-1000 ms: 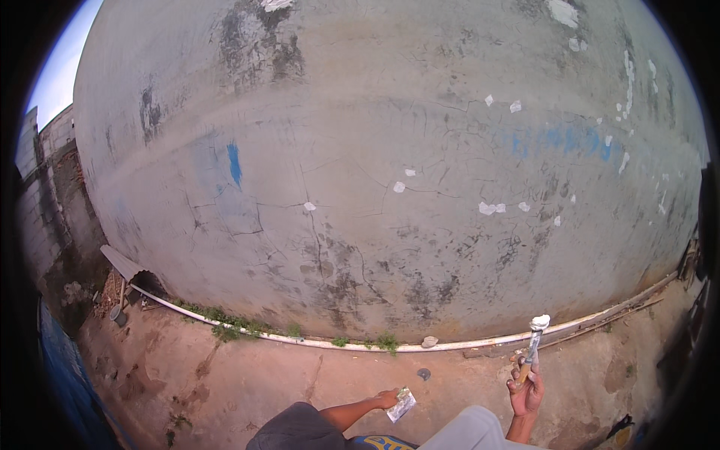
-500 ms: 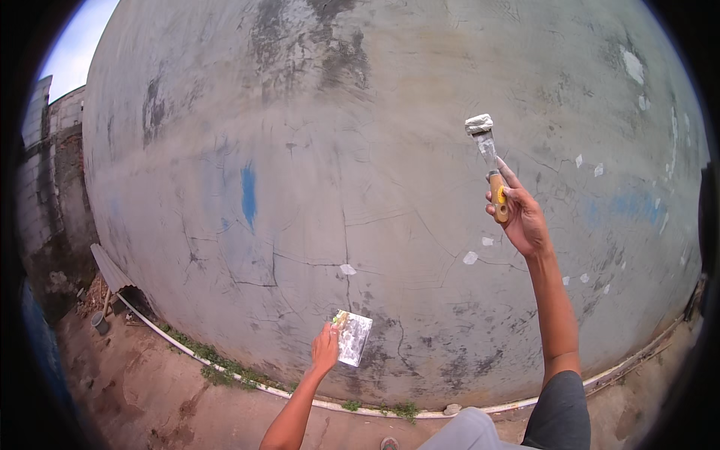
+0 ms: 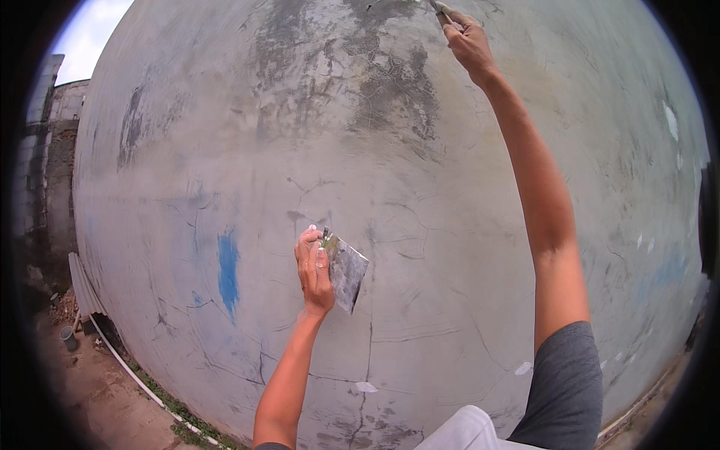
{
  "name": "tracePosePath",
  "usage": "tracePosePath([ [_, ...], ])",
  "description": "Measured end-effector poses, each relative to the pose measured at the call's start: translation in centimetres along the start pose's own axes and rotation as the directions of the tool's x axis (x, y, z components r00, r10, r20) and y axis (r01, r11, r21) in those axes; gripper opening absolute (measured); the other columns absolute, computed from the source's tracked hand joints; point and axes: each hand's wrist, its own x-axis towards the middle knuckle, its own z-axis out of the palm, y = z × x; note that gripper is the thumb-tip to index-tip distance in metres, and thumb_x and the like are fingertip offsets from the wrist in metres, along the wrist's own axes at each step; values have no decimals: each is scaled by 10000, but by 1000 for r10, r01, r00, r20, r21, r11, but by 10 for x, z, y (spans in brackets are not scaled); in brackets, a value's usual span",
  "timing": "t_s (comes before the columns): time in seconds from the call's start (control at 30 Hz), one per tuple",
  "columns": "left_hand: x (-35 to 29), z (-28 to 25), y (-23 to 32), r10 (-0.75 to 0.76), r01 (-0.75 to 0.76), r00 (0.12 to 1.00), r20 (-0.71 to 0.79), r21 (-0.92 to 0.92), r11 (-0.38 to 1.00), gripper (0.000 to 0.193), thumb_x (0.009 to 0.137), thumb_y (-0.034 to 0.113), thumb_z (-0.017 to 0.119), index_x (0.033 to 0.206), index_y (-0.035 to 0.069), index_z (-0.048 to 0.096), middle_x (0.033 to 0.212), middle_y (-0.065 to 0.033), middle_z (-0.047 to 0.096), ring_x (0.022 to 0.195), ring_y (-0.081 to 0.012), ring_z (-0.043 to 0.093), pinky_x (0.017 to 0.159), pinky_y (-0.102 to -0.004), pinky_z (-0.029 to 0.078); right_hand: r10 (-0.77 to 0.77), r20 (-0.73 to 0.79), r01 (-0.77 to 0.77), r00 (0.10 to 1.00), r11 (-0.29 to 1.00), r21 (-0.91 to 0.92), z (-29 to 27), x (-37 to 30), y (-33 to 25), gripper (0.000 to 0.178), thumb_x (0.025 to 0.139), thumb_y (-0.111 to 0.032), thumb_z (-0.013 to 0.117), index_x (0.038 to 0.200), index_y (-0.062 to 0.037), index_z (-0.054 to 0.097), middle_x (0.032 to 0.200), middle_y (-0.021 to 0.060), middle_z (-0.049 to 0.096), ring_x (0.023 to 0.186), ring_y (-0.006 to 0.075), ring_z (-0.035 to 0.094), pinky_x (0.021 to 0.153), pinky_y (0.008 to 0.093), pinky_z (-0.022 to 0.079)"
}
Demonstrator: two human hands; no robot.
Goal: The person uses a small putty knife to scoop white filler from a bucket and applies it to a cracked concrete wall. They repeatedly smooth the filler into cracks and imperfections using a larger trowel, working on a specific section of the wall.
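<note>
High at the top edge, my right hand (image 3: 469, 46) reaches up to the wall with its fingers closed on a putty knife (image 3: 436, 6). Only a small bit of the knife shows; its blade is cut off by the frame. Lower and left of it, my left hand (image 3: 315, 271) grips a flat, squarish metal scraper plate (image 3: 347, 271) by its left edge. Whitish filler smears the plate and my left fingertips. The plate is tilted, in front of the cracked grey wall (image 3: 450, 195).
A blue paint streak (image 3: 228, 274) marks the wall left of my left hand. A filler patch (image 3: 366, 387) lies over a crack low down. At lower left are a white pipe (image 3: 146, 386) along the wall's foot, a bucket (image 3: 69, 339) and a corrugated sheet (image 3: 84, 289).
My right hand has risen to the top edge, taking the putty knife with its white filler mostly out of view. The left hand and plate have also moved up. The view has tilted upward.
</note>
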Motion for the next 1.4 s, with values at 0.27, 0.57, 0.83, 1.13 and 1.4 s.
tracePosePath([
  [0.27, 12, 15, -17, -21, -10, 991, -130, -233, 972, 371, 918, 232, 319, 938, -56, 551, 1039, -156, 540, 1151, -369, 443, 1028, -483, 274, -611, 42, 509, 790, 616, -601, 41, 154, 20, 399, 745, -14, 443, 1090, -56, 640, 1065, 223, 588, 986, 384, 563, 842, 408, 465],
  [0.57, 10, 11, -19, 31, -33, 999, -12, -171, 985, 335, 907, 202, 304, 913, -32, 543, 996, -151, 546, 1116, -366, 460, 1021, -499, 289, -540, 84, 346, 837, 403, -847, 81, 191, 16, 418, 728, -24, 479, 1104, -119, 636, 1045, 221, 596, 978, 379, 579, 842, 430, 477],
  [0.83, 10, 10, -23, 31, -25, 999, 18, -238, 971, 276, 875, 202, 397, 866, -18, 565, 1020, -128, 570, 1116, -342, 484, 1038, -507, 282, -481, 118, 304, 869, 330, -894, 83, 189, 26, 445, 698, -48, 523, 1117, -148, 635, 1013, 215, 609, 988, 363, 580, 840, 436, 483],
  [1.13, 7, 11, -21, 68, -56, 996, 59, -184, 981, 327, 891, 233, 343, 895, -19, 552, 987, -130, 573, 1084, -356, 496, 1032, -528, 260, -512, 131, 336, 849, 331, -882, 78, 186, 30, 351, 715, -112, 568, 1051, -124, 668, 1068, 219, 583, 1046, 360, 548, 880, 436, 461],
  [1.4, 8, 10, -18, 53, -37, 995, 82, -188, 981, 253, 839, 192, 415, 857, 4, 582, 1009, -106, 582, 1121, -301, 489, 1067, -484, 228, -466, 52, 264, 883, 402, -877, 46, 245, 75, 320, 708, -202, 627, 1011, -113, 673, 1137, 197, 565, 1096, 346, 517, 909, 431, 438],
])
